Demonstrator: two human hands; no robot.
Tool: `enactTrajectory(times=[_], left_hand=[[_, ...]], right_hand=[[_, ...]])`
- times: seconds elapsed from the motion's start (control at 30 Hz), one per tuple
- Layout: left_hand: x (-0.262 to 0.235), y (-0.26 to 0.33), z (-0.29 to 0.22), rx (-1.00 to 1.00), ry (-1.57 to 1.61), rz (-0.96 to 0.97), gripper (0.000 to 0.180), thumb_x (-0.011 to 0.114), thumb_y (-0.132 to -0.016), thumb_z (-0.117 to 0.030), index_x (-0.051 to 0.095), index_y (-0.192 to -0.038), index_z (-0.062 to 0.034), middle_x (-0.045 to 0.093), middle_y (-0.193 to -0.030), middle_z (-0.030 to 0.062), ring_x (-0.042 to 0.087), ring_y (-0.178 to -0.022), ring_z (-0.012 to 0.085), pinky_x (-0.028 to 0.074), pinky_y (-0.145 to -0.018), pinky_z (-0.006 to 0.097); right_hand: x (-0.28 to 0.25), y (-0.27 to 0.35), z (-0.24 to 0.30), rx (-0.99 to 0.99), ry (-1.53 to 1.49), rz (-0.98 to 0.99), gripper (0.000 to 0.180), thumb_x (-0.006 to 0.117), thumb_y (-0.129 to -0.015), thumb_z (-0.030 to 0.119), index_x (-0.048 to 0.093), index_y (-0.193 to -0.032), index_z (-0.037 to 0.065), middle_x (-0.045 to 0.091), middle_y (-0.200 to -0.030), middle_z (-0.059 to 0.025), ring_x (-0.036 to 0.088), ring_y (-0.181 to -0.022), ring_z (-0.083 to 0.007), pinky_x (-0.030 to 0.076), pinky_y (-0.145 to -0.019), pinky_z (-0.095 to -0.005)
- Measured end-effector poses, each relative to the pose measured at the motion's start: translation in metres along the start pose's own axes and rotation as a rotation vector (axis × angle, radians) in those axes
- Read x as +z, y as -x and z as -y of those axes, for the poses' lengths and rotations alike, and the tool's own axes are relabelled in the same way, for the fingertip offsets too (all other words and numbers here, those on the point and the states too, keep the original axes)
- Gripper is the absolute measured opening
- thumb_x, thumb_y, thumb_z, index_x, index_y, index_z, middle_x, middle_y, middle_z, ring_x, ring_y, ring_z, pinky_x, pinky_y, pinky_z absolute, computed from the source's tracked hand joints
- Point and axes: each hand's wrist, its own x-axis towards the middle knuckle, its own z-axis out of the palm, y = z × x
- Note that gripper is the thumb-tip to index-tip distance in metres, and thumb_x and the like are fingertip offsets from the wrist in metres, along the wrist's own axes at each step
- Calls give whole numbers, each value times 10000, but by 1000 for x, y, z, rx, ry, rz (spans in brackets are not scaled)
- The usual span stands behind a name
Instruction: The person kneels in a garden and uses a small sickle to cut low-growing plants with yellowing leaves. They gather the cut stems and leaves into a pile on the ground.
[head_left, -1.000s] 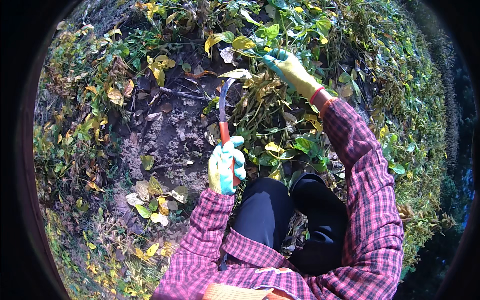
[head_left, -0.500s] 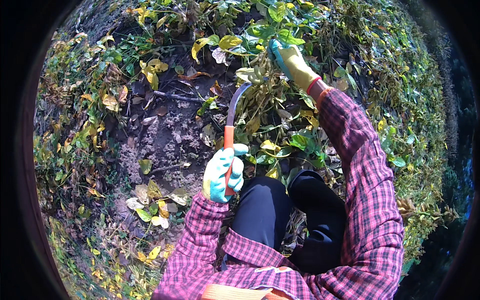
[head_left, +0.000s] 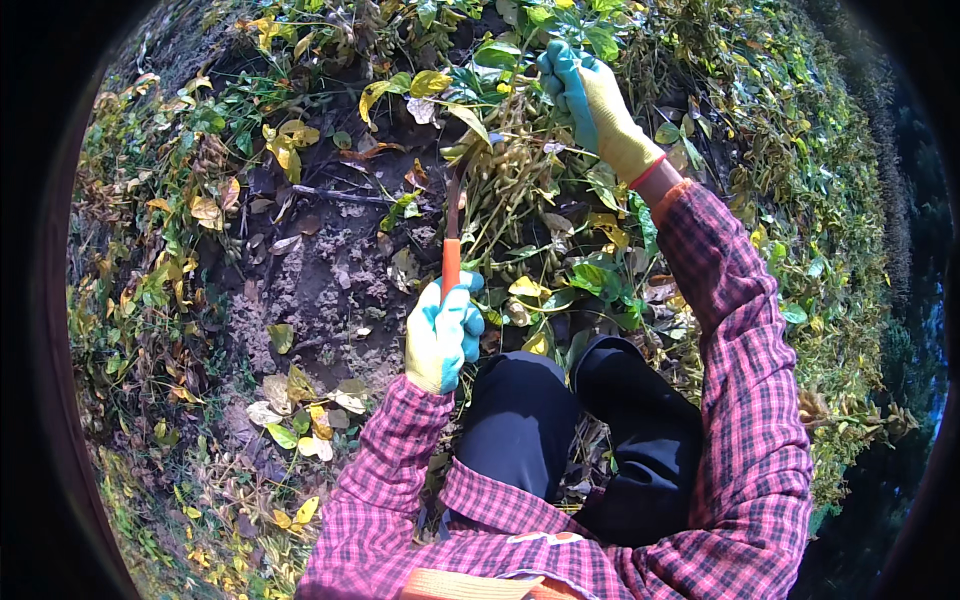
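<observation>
My left hand [head_left: 441,338], in a yellow and blue glove, grips the orange handle of a sickle [head_left: 452,235]. Its dark curved blade reaches up into the stems of a leafy plant [head_left: 520,175] hung with pale pods. My right hand [head_left: 590,100], gloved the same way, is stretched far forward and closed around the upper part of that plant. Both sleeves are red plaid. My knees in dark trousers [head_left: 560,420] are bent just below the plant.
Bare clumpy soil [head_left: 320,280] with fallen yellow leaves lies to the left of the sickle. Dense green and yellow plants [head_left: 800,200] crowd the right side and the far edge. A dry stick [head_left: 340,195] lies across the soil.
The view has shifted; my right hand has reached farther forward and up on the plant. The sickle blade has moved up into the plant's stems, with my left hand still on the handle.
</observation>
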Motion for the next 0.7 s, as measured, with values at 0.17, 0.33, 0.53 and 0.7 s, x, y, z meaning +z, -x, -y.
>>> enactTrajectory(times=[0.17,0.33,0.53,0.7], left_hand=[[9,-1,21,149,-186,33,245,521,-948,-161,536,-1148,-20,533,-678,-1,460,-502,47,375,-465,186],[0,12,22,226,-189,108,262,505,-914,-102,517,-1132,41,506,-719,-19,463,-575,41,403,-524,188],[6,-15,14,118,-267,178,245,507,-954,-185,534,-1146,-36,507,-735,-44,484,-597,32,386,-504,182],[-44,30,33,133,-203,55,256,485,-922,-85,534,-1137,44,535,-708,-19,470,-563,37,383,-509,177]], right_hand=[[-3,0,4,-35,106,-67,326,562,-916,453,614,-851,138,475,-613,87,355,-484,-13,288,-409,-192],[-19,1,12,-19,-40,-129,327,578,-910,440,603,-844,121,485,-611,71,358,-460,-30,269,-405,-208],[-20,0,4,-53,22,43,328,569,-914,450,600,-830,135,469,-614,93,340,-486,-16,268,-445,-184],[-50,-8,2,163,-84,-338,286,585,-906,367,617,-793,106,480,-589,50,402,-506,-74,322,-469,-243]])
